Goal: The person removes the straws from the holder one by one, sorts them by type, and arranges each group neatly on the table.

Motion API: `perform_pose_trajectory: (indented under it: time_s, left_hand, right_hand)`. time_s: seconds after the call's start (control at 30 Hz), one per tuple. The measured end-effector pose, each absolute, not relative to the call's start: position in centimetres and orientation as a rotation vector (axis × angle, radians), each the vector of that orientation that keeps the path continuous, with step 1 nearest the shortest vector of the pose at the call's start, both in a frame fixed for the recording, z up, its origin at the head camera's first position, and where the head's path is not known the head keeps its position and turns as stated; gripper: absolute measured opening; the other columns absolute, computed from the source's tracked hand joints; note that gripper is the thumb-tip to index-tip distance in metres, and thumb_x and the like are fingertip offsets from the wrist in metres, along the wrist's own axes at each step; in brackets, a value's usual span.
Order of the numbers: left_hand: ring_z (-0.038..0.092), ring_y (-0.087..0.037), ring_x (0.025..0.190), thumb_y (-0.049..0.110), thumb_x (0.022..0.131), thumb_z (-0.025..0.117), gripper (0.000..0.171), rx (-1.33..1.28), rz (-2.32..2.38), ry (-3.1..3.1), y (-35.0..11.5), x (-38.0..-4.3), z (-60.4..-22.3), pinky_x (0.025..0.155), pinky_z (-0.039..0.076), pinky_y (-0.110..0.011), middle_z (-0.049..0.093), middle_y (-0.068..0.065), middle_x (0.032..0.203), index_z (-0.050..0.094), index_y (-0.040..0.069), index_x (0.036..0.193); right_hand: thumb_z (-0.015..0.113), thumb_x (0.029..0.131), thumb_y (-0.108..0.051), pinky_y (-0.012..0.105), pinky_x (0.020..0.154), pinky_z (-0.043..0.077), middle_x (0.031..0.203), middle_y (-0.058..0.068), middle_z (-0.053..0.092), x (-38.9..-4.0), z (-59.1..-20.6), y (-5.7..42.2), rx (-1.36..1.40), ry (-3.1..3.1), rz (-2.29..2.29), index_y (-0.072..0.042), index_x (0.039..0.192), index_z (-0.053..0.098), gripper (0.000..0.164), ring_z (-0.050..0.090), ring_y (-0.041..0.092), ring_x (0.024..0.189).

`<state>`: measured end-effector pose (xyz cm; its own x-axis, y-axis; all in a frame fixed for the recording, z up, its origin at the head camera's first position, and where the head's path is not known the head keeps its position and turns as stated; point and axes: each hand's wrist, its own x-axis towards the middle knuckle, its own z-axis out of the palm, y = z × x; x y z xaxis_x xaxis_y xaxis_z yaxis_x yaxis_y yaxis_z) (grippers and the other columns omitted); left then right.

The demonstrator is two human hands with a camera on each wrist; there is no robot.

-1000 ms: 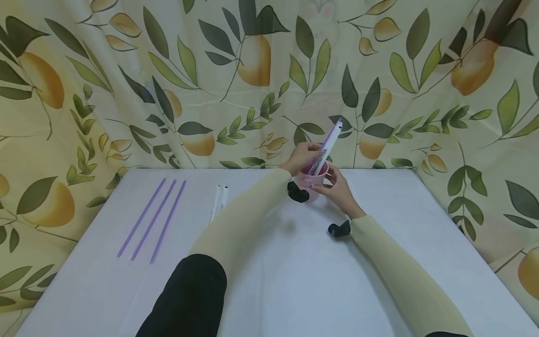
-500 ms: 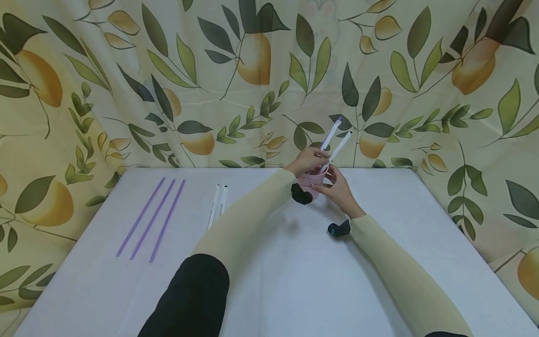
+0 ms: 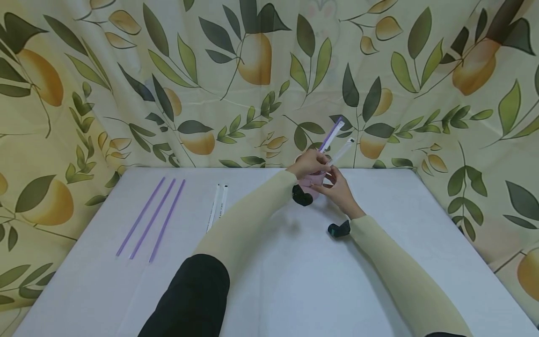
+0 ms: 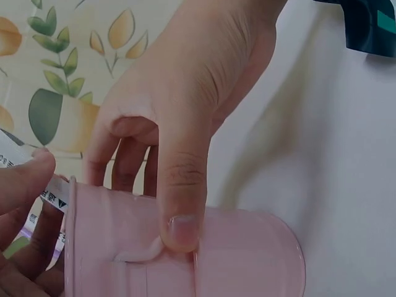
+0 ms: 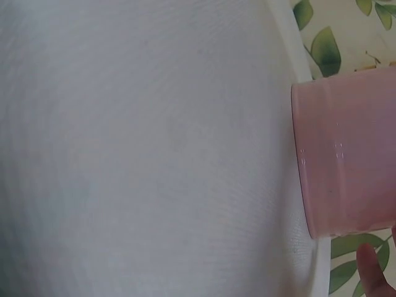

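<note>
A small pink bucket (image 3: 313, 180) stands near the table's back edge. My right hand (image 3: 338, 189) grips its side; in the left wrist view, the right thumb (image 4: 182, 213) lies across the pink wall. Over the rim, my left hand (image 3: 310, 163) pinches a long white wrapped straw (image 3: 343, 149) with black print, tilted to the right. Beside it another white-and-purple straw (image 3: 331, 135) sticks up out of the bucket. Left-hand fingers (image 4: 28, 182) show at the rim in the left wrist view. The straws' lower ends are hidden.
Several purple straws (image 3: 155, 221) lie side by side on the left of the white table (image 3: 294, 290). Two white printed straws (image 3: 217, 201) lie nearer the middle, partly covered by the left sleeve (image 3: 244, 220). A patterned curtain (image 3: 252, 117) hangs behind the table.
The straws stood together at first; the white one has since separated, leaned to the right and sunk slightly. The left hand has shifted a little right, while the right hand has stayed put.
</note>
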<state>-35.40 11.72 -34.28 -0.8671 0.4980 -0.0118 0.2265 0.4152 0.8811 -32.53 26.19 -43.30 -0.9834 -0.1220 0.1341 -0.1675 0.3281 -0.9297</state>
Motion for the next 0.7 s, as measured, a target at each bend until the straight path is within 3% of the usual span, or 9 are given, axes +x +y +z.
perform_pose_trajectory:
  time_s: [0.37,0.5,0.7]
  left_hand:
    - [0.062,-0.012,0.085,0.016,0.084,0.07,0.022,0.649,1.47,2.469,11.3,-36.1,-34.8,0.067,0.053,-0.014,0.068,-0.008,0.106,0.072,0.004,0.103]
    - [0.062,-0.012,0.08,0.019,0.085,0.07,0.025,0.634,1.499,2.503,11.1,-36.1,-34.9,0.064,0.052,-0.015,0.068,-0.008,0.107,0.071,0.006,0.107]
    - [0.064,-0.014,0.082,0.02,0.086,0.069,0.025,0.616,1.609,2.512,10.7,-36.2,-34.7,0.07,0.057,-0.026,0.07,-0.009,0.105,0.071,0.006,0.107]
  right_hand:
    - [0.07,0.083,-0.012,0.053,0.11,0.034,0.153,0.018,0.026,-30.7,-41.0,25.2,0.292,-2.543,1.787,-0.005,0.147,0.019,0.082,0.028,0.037,0.139]
    - [0.07,0.083,-0.012,0.052,0.111,0.033,0.153,0.017,0.024,-30.6,-40.9,25.2,0.282,-2.546,1.793,-0.006,0.149,0.016,0.085,0.028,0.036,0.14]
    - [0.071,0.083,-0.011,0.052,0.11,0.034,0.152,0.017,0.026,-30.7,-40.8,25.2,0.282,-2.534,1.79,-0.006,0.148,0.018,0.084,0.03,0.036,0.139]
